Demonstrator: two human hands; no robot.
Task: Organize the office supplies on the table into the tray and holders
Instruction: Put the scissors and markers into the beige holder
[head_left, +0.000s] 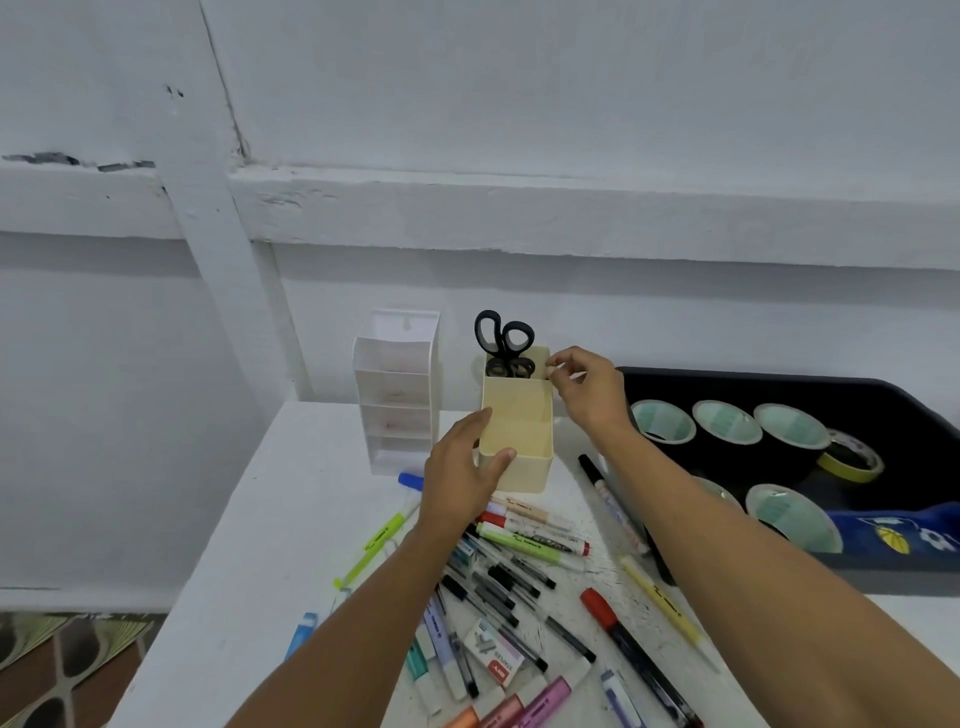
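A cream two-compartment holder (519, 421) stands on the white table (260, 519). Black scissors (503, 338) stand handles-up in its far compartment; the near compartment looks bare. My left hand (462, 478) grips the holder's near left corner, thumb on the front rim. My right hand (584, 389) pinches the far right rim of the holder. A white tiered holder (397, 389) stands to its left. A black tray (883, 415) on the right holds several tape rolls (727, 423). Many pens and markers (519, 571) lie scattered on the near table.
A small staples box (493, 656) lies among the pens. A blue printed cloth (904, 530) sits at the tray's near right. The wall stands right behind the holders. The table's left edge drops to a patterned floor (67, 665).
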